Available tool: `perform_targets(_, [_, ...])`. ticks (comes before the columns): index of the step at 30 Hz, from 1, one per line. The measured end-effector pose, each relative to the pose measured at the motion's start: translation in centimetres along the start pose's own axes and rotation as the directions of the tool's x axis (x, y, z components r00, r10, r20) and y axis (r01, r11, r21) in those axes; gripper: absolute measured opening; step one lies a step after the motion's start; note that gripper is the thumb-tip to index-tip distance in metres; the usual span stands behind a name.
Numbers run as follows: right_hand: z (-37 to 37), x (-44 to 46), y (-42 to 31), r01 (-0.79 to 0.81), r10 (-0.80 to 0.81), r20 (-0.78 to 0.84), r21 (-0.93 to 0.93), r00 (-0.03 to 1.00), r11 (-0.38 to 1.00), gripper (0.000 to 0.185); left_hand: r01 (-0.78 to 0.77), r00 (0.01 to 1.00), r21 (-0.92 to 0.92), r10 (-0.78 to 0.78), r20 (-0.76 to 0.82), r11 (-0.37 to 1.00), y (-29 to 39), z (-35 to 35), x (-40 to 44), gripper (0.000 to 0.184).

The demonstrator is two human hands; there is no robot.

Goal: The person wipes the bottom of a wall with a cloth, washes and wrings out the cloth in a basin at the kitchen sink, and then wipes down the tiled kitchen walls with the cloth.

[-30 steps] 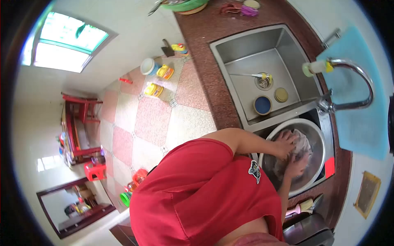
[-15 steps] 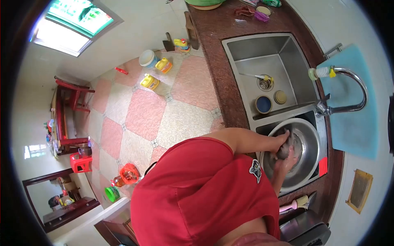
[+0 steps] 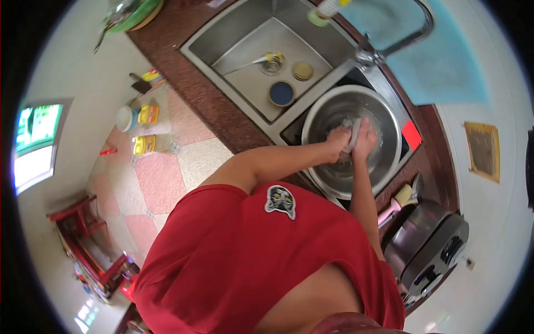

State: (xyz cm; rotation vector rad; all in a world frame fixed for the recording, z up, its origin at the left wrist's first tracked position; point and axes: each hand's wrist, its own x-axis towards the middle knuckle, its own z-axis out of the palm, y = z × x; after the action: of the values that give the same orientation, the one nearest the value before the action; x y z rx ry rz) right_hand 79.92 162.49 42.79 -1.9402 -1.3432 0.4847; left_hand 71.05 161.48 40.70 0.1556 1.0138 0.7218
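A round steel basin (image 3: 396, 158) with water in it is set over the right sink bowl. Inside it, my left hand (image 3: 337, 142) and my right hand (image 3: 365, 138) are pressed close together. Squeezed between them is a pale grey, wet cloth (image 3: 354, 133), partly covered by my fingers. Both hands are closed on it, the left from the near left side and the right from the other side.
In the adjoining sink bowl (image 3: 245, 58) are a blue-topped round container (image 3: 282, 93), a round lid (image 3: 303, 70) and a yellow-headed brush (image 3: 267, 58). A faucet (image 3: 409, 42) arches behind. A grey appliance (image 3: 428, 245) and a pink-handled brush (image 3: 391, 210) stand at the right.
My head view has turned, shifting the sink up and left in view. My hands have come together, with the cloth now bunched between them instead of lower in the basin.
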Motion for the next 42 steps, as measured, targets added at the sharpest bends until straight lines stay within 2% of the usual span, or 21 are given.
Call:
perform_targets(2, [0.1,0.9,3.8,-0.126,0.131,0.01,-0.194,0.991,0.973,0.046,-0.007,0.998,-0.036,0.009,0.055,0.999,0.7,0.4,-1.4,0.037])
perform_targets(5, [-1.0,0.6,4.7,-0.29,0.35,0.049,-0.456,0.936,0.841,0.049,-0.201,0.968,0.011,0.197,0.156,0.98,1.7,1.2,-3.8,0.054])
perform_targets(6, [-1.0,0.4,7.1,-0.241,0.273,0.029,-0.388,0.961,0.889,0.044,-0.251,0.966,0.104,0.241,0.096,0.962,1.3,0.9,-3.8,0.061])
perform_targets(8, [-1.8,0.1,7.3,-0.273,0.348,0.061,-0.499,0.936,0.822,0.043,-0.336,0.936,0.293,0.351,0.0,0.895,0.2,-0.1,-3.0,0.074])
perform_targets(11, [-2.1,-0.4,9.4,-0.168,0.316,0.151,-0.598,0.937,0.784,0.06,-0.258,0.939,0.499,0.337,-0.073,0.827,-0.3,-2.1,-2.7,0.09])
perform_targets(14, [-1.3,-0.9,9.1,-0.035,0.185,0.212,-0.562,0.96,0.827,0.071,0.133,0.941,0.689,0.128,-0.313,0.712,1.6,-1.0,-4.7,0.1])
perform_targets(17, [-1.6,-2.9,4.2,0.167,0.079,0.349,-0.62,0.934,0.766,0.068,0.005,0.938,0.761,0.26,-0.228,0.649,-0.2,-3.0,-3.3,0.106])
perform_targets(20, [0.7,-4.1,5.8,-0.028,0.242,0.299,-0.574,0.923,0.818,0.053,0.047,0.943,0.785,0.232,-0.239,0.618,-0.1,-2.4,-3.9,0.104])
perform_targets(22, [1.6,-5.3,5.2,-0.169,0.292,0.253,-0.416,0.922,0.894,0.042,0.162,0.941,0.596,0.058,-0.333,0.786,1.8,-0.4,-6.0,0.092])
perform_targets(23, [2.7,-6.2,5.3,-0.224,0.238,0.258,-0.081,0.936,0.971,0.037,0.223,0.931,0.482,-0.038,-0.363,0.848,2.4,0.4,-6.6,0.088])
perform_targets(24, [3.8,-6.9,5.3,-0.243,0.18,0.242,0.262,0.953,0.934,0.035,0.202,0.959,0.344,-0.113,-0.261,0.917,1.9,-0.7,-5.4,0.084])
perform_targets(26, [3.1,-8.3,2.3,-0.281,0.13,0.327,0.473,0.936,0.835,0.034,0.206,0.978,0.028,-0.205,-0.033,0.978,0.8,-4.3,-2.2,0.081])
perform_targets(29, [-0.8,-9.5,-4.4,-0.262,-0.032,0.411,0.637,0.911,0.725,0.035,0.211,0.977,-0.122,-0.206,0.052,0.97,3.5,-4.4,-3.4,0.077])
perform_targets(30, [-1.7,-9.4,-6.0,-0.244,-0.097,0.43,0.669,0.897,0.702,0.035,0.251,0.958,-0.087,-0.235,0.165,0.964,3.4,-6.2,-1.4,0.069])
perform_targets(33, [-2.0,-9.1,-7.4,-0.078,-0.241,0.348,0.697,0.906,0.713,0.034,0.223,0.972,-0.085,-0.228,-0.052,0.971,3.4,-4.6,-2.1,0.06])
perform_targets(35, [-1.6,-7.6,-6.7,-0.154,-0.065,0.496,0.387,0.866,0.909,0.023,0.192,0.968,-0.053,-0.18,0.173,0.98,2.1,-5.4,-0.8,0.048])
perform_targets(37, [-0.8,-5.7,-5.4,-0.099,-0.013,0.378,0.274,0.926,0.957,0.021,0.158,0.897,-0.115,-0.094,0.431,0.981,1.4,-4.6,-0.9,0.042])
perform_targets(38, [-0.2,-4.9,-4.4,-0.009,-0.059,0.198,0.324,0.978,0.946,0.016,0.189,0.967,-0.088,-0.17,0.188,0.978,1.7,-2.9,-2.0,0.035])
perform_targets(39, [0.4,-4.1,-3.2,0.086,-0.097,0.012,0.358,0.995,0.93,0.027,0.215,0.961,-0.053,-0.202,0.189,0.975,2.1,-2.1,-2.5,0.035])
perform_targets(41, [1.1,-2.2,-0.1,0.163,-0.169,-0.108,-0.057,0.98,0.985,0.037,0.27,0.945,0.018,-0.269,0.186,0.963,2.3,-1.5,-2.8,0.035])
perform_targets(42, [0.7,-1.4,1.4,0.104,-0.115,-0.058,-0.167,0.992,0.98,0.038,0.236,0.948,0.048,-0.241,0.208,0.971,0.7,-3.5,-0.7,0.032])
